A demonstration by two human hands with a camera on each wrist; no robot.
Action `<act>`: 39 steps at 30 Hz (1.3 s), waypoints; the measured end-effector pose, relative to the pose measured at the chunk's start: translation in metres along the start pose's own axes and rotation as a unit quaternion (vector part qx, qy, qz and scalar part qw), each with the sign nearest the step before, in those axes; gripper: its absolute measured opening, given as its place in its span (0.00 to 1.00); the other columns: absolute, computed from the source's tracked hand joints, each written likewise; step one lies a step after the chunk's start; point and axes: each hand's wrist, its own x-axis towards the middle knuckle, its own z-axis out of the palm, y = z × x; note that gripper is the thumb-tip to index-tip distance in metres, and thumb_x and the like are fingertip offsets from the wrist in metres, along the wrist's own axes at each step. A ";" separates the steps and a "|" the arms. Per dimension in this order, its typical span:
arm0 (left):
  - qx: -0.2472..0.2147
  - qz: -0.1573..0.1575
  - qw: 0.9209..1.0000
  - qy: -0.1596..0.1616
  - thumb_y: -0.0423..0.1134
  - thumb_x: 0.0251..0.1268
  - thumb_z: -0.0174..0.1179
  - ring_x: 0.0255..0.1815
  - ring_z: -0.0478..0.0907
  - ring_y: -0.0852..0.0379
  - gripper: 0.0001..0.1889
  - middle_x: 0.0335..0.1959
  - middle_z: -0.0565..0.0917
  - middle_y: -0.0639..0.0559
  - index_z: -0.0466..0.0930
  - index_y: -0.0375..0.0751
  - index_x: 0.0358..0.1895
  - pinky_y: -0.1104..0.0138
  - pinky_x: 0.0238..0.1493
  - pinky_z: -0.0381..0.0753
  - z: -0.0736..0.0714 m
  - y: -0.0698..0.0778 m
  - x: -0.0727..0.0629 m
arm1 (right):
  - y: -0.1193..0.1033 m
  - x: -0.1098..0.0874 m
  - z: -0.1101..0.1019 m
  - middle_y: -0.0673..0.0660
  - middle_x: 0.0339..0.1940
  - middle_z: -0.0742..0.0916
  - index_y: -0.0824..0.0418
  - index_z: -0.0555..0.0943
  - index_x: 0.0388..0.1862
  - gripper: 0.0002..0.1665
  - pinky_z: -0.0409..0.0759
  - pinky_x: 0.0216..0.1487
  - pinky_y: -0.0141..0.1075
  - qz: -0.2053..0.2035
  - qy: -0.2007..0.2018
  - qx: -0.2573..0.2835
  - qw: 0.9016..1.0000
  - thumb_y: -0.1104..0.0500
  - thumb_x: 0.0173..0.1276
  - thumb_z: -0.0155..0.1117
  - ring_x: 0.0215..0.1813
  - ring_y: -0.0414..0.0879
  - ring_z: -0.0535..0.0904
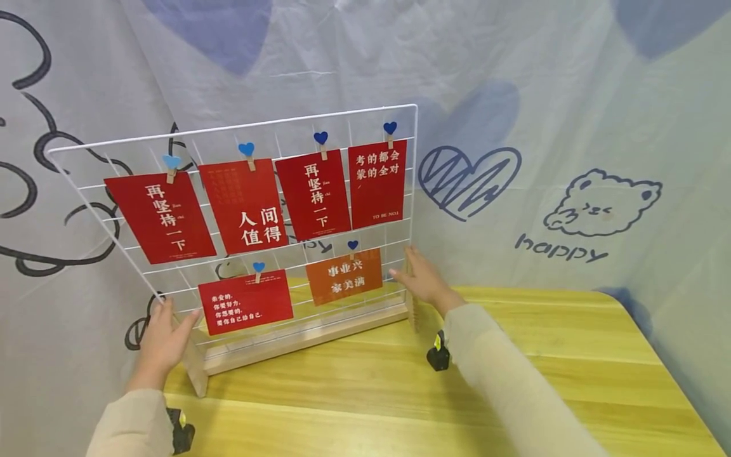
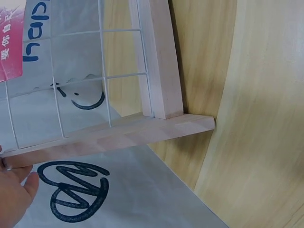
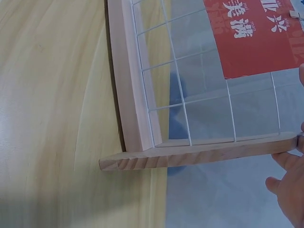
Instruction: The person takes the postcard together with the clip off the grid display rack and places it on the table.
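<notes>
A white wire grid display rack with a wooden base stands upright on the table. Several red cards hang from it on small wooden clips with blue hearts; the lower right card looks orange-red. My left hand grips the rack's left wooden post near its top, thumb held out to the side. At the right post, my right hand grips the upper end, its thumb pointing inward across the front. Both wrist views show the post ends at the fingers; some fingertips are hidden behind the wood.
The yellow wooden table extends in front of the rack and to its right. A pale cloth backdrop with heart and bear drawings hangs close behind. Small black devices are worn at both wrists.
</notes>
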 end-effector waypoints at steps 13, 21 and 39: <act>0.016 -0.009 1.000 0.013 0.52 0.63 0.39 0.61 0.39 0.31 0.37 0.62 0.41 0.25 0.39 0.24 0.63 0.39 0.53 0.45 0.000 0.000 0.001 | -0.004 -0.003 0.002 0.61 0.67 0.48 0.65 0.44 0.67 0.43 0.44 0.63 0.47 -0.001 0.007 0.000 1.000 0.46 0.63 0.49 0.67 0.56 0.42; 0.007 -0.007 1.000 0.013 0.51 0.63 0.40 0.61 0.39 0.31 0.37 0.62 0.41 0.25 0.41 0.24 0.62 0.39 0.53 0.45 -0.001 0.000 0.003 | -0.004 -0.002 0.001 0.60 0.68 0.47 0.64 0.44 0.67 0.43 0.43 0.63 0.47 0.003 0.007 0.012 1.000 0.46 0.63 0.49 0.67 0.55 0.41; -0.002 -0.016 1.000 0.012 0.53 0.62 0.40 0.60 0.41 0.30 0.37 0.62 0.43 0.26 0.42 0.27 0.64 0.41 0.55 0.43 -0.001 -0.002 0.003 | -0.001 -0.002 0.004 0.63 0.67 0.49 0.67 0.45 0.66 0.42 0.43 0.63 0.47 -0.013 0.024 0.028 0.999 0.47 0.64 0.48 0.66 0.57 0.42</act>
